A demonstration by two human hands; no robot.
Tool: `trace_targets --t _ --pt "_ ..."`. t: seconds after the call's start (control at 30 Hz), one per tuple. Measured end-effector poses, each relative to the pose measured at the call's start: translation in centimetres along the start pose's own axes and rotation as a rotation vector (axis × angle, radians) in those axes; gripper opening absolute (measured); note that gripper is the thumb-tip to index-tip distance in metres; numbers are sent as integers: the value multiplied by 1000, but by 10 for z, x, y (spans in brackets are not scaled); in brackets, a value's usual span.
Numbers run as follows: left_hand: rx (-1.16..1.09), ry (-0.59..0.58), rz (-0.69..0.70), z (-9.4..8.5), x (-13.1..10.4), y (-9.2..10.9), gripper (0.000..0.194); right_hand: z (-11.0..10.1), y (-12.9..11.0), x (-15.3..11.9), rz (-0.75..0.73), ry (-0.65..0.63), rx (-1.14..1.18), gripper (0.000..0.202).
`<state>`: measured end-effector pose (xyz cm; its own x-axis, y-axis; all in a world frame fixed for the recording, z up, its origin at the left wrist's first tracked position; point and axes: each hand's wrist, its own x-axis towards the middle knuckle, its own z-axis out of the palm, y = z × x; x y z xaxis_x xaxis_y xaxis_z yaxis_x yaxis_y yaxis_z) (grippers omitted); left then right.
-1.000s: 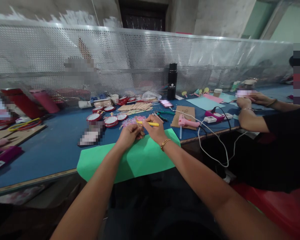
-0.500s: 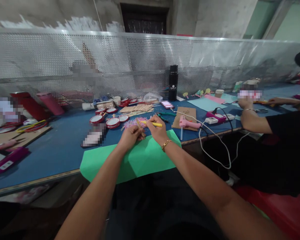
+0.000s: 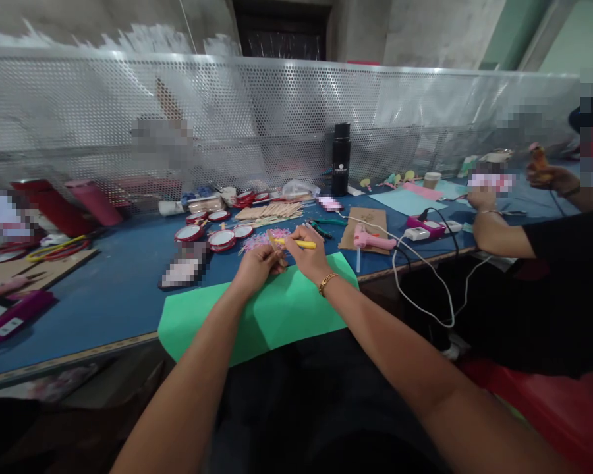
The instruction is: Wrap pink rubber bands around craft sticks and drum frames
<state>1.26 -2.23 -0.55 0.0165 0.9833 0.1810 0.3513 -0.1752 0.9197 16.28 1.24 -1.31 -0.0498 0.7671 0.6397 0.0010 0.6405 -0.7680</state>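
My left hand [image 3: 257, 264] is closed on a flat wooden craft stick [image 3: 271, 238], with its upper end showing above the fingers. In a writing grip, my right hand [image 3: 312, 258] holds a yellow pen [image 3: 304, 244], its tip close to the stick; whether they touch I cannot tell. Both hands are over the far edge of a green sheet [image 3: 281, 309] that hangs over the table's front edge. Just beyond the fingers lies a pile of pink and purple small bands or shreds [image 3: 253, 241].
Small red-rimmed drums [image 3: 222, 241] and wooden sticks [image 3: 267, 211] lie behind my hands. To the right are a pink glue gun [image 3: 373, 239] on cardboard [image 3: 363, 220], green-handled pliers [image 3: 329, 227] and a white cable [image 3: 395, 289]. A black bottle [image 3: 340, 161] stands behind. A co-worker sits at right.
My hands stay nearly in place, with the pen slightly shifted along the stick. At right, the co-worker's far hand has risen from the table, holding an orange-yellow object.
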Motion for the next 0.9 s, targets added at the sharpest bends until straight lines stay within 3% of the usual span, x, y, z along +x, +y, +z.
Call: trace_targets --t 0.1,0.27,0.43,0.6,0.77,0.9 --pt "-12 3 -16 0 0 0 49 1 2 0 36 39 39 20" --pt "-27 -11 4 1 1 -1 50 2 4 1 -25 -18 40 23" --pt "3 2 2 1 1 1 48 1 7 2 22 49 58 22" --pt "15 -11 30 1 1 4 49 1 7 3 -21 -19 43 25" --pt "1 1 4 0 2 2 48 1 8 3 46 64 54 22" --pt "-15 -8 23 1 3 0 49 2 8 3 4 -7 82 22"
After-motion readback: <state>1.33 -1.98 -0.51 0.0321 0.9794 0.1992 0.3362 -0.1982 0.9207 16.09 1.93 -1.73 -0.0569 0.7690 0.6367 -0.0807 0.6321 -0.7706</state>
